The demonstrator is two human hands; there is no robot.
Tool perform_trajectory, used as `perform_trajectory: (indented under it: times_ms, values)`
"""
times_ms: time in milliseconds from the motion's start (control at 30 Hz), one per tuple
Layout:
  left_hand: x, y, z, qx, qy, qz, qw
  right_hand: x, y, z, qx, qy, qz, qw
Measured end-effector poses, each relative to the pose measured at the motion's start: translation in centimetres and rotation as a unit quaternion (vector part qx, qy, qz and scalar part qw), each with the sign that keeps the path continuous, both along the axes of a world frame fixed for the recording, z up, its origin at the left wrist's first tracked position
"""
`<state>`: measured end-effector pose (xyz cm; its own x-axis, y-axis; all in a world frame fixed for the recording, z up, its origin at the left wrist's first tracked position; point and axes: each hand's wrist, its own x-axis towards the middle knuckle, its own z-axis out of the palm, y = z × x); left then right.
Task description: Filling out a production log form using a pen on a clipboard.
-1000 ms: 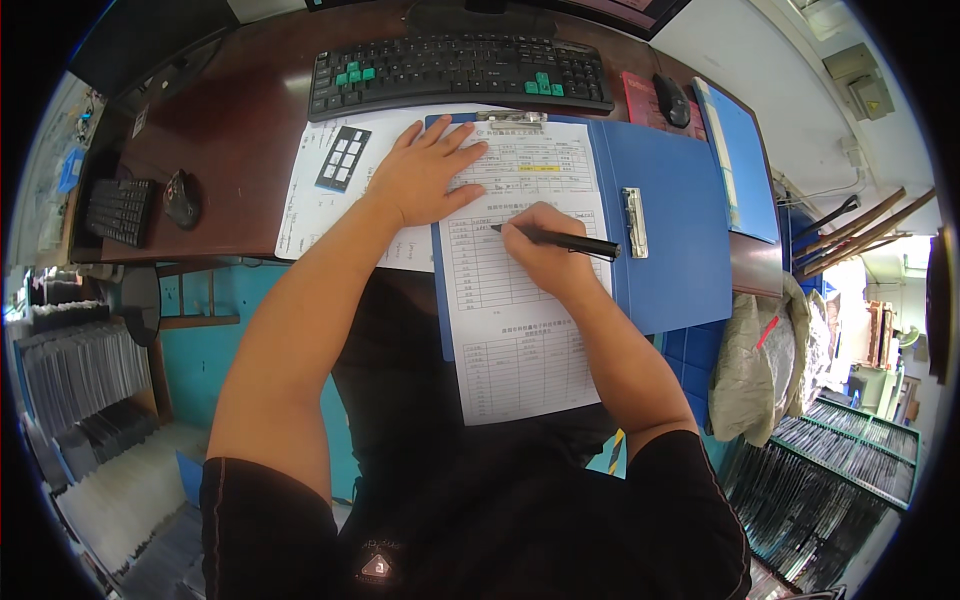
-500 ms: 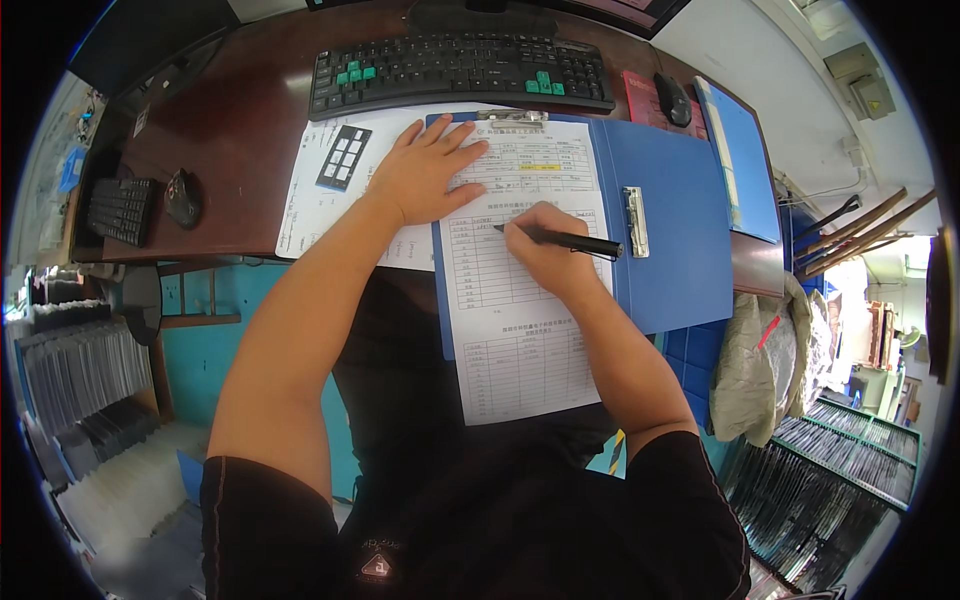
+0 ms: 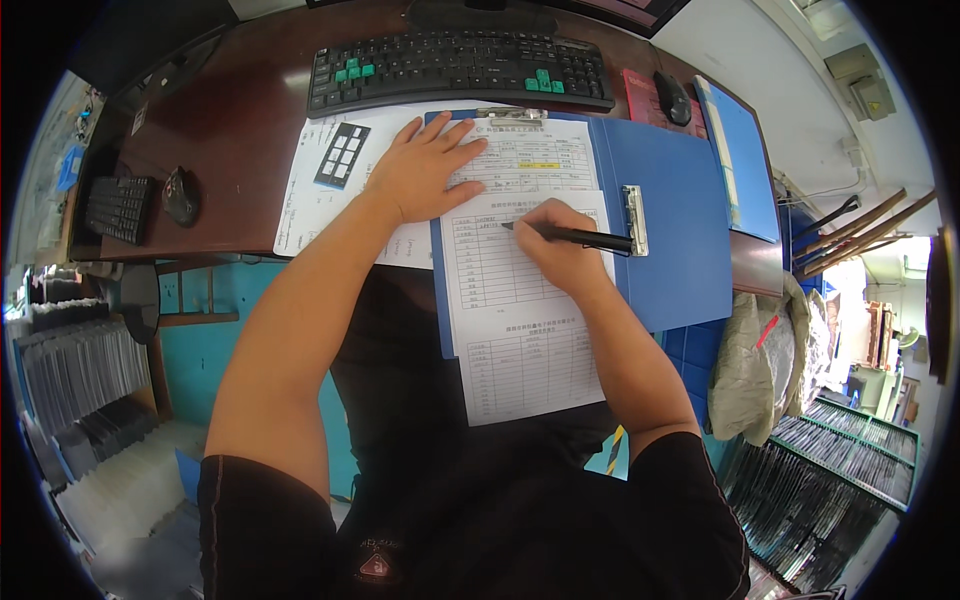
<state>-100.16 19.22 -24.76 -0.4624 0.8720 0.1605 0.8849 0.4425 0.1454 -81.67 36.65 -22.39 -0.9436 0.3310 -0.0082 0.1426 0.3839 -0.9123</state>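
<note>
Pinched in the fingers of my right hand (image 3: pixel 562 243) is a black pen (image 3: pixel 590 239), its tip at the upper rows of a printed form (image 3: pixel 500 270). That form hangs past the desk's front edge over my lap. My left hand (image 3: pixel 428 168) lies flat with fingers spread, across the left edge of another printed sheet (image 3: pixel 545 177) that has a yellow-marked line. Both papers rest on an opened blue clipboard folder (image 3: pixel 680 220). A metal clip (image 3: pixel 512 117) sits at the sheet's top edge, and a second clip (image 3: pixel 634 222) is on the folder's right part.
A black keyboard (image 3: pixel 460 72) with some green keys stands behind the folder. Left of it lie a white sheet (image 3: pixel 310 205), a dark card with white squares (image 3: pixel 342 156), a mouse (image 3: pixel 180 197) and a small keypad (image 3: pixel 118 208). Another mouse (image 3: pixel 672 98) and a blue folder (image 3: pixel 738 160) are at right.
My right hand and the pen have shifted slightly right along the form, and the pen's rear end has swung right. The form has moved a little. My left hand stays spread in place.
</note>
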Motion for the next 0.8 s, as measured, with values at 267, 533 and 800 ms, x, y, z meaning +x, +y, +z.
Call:
perform_trajectory:
  times_ms: [267, 533, 800]
  values:
    - [0.07, 0.02, 0.15, -0.002, 0.001, 0.001, 1.0, -0.05, -0.02, -0.18, 0.009, -0.002, -0.007, 1.0]
    - [0.11, 0.03, 0.24, -0.029, -0.002, 0.012, 0.999, -0.18, 0.11, -0.13, 0.022, -0.009, -0.003, 1.0]
    - [0.11, 0.02, 0.3, -0.012, 0.001, 0.006, 1.0, -0.01, 0.39, 0.07, -0.071, -0.035, -0.017, 0.997]
